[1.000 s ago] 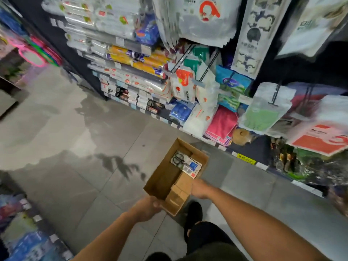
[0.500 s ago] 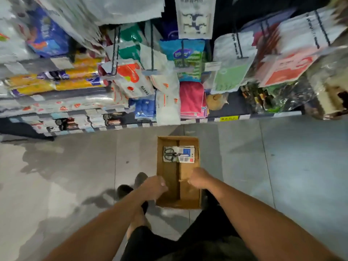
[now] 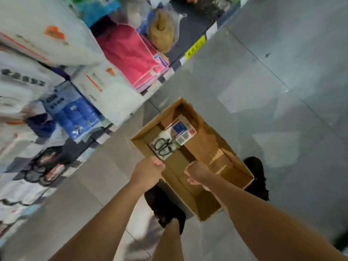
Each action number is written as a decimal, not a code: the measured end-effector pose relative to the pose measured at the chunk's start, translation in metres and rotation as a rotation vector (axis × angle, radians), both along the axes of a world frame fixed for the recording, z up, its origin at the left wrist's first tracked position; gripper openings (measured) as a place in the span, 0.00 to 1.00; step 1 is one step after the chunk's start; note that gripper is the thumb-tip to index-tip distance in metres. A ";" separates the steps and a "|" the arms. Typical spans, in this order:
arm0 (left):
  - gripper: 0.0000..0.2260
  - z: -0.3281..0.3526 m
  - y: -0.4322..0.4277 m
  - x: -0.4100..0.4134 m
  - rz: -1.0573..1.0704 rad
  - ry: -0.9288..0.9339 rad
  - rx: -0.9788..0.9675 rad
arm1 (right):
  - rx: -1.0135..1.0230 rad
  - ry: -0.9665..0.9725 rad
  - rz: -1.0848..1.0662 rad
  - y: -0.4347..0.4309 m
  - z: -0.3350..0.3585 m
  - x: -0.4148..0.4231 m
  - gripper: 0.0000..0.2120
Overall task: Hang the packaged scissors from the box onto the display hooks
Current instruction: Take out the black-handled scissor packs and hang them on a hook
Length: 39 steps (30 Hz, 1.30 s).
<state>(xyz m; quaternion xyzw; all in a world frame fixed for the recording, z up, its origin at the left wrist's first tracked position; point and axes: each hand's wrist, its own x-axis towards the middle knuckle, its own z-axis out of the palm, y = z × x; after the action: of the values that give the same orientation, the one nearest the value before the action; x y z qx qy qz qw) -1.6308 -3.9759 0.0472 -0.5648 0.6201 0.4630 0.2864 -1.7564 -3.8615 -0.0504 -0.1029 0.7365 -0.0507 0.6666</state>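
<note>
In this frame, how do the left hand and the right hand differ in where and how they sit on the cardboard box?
The left hand wraps over a side wall of the cardboard box; the right hand sits over its interior. The left hand is right beside the packaged scissors; the right hand is farther from them. The left hand's grip is plain; what the right hand holds is unclear. Both are curled, at the box's near half.

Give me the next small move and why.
Probably slide the right hand forward and pinch the packaged scissors: they lie untouched at the far end of the box, the left hand grips its wall, and the right is curled short of them.
</note>
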 end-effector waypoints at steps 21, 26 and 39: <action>0.07 -0.221 -0.070 -0.016 0.136 0.083 -0.131 | -0.060 -0.024 -1.236 -0.083 -0.220 0.047 0.17; 0.07 -0.225 -0.071 -0.034 0.049 -0.019 -0.223 | -0.050 0.029 -1.305 -0.065 -0.197 0.032 0.10; 0.48 -0.331 -0.051 -0.077 -0.219 -0.250 -0.288 | 0.124 0.012 -1.135 0.090 -0.140 0.006 0.05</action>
<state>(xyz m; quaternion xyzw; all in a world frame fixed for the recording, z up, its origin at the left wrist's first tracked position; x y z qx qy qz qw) -1.7082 -4.0272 -0.2835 -0.5822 0.6972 0.2620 0.3261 -1.7500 -3.7710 -0.1906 0.3476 0.6819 -0.3569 0.5356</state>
